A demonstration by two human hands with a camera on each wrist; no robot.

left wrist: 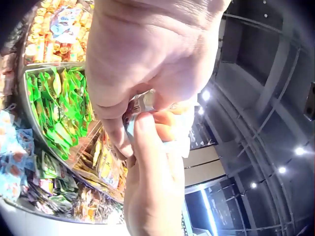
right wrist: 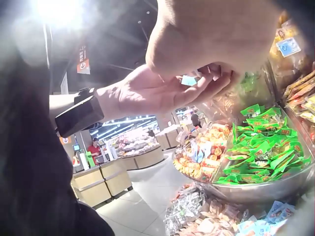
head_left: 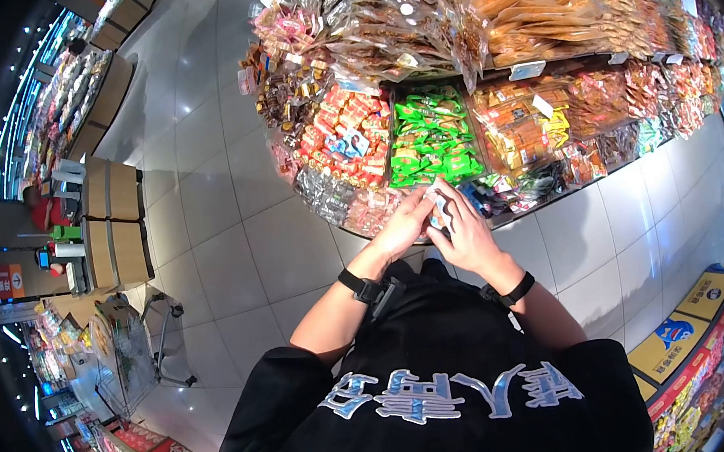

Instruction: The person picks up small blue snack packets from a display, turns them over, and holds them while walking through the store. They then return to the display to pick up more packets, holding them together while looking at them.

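Note:
Both hands meet in front of the body at the near edge of a candy display. Between them is a small light-blue and white packet (head_left: 439, 217), partly covered by fingers. My left hand (head_left: 398, 230) grips it from the left with curled fingers. From the right, my right hand (head_left: 472, 240) pinches the same packet, its thumb lying against it in the left wrist view. A pale-blue corner of the packet (right wrist: 189, 80) shows between the hands in the right wrist view. Just beyond the hands lie green snack packets (head_left: 432, 138) in a bin.
Red and gold wrapped candies (head_left: 341, 133) fill the bin left of the green ones. Orange-brown snack bags (head_left: 533, 13) are piled at the back. Left across the tiled floor (head_left: 278, 250) stand a counter (head_left: 111, 213) and a wire cart (head_left: 128, 358). Another shelf (head_left: 698, 326) is at right.

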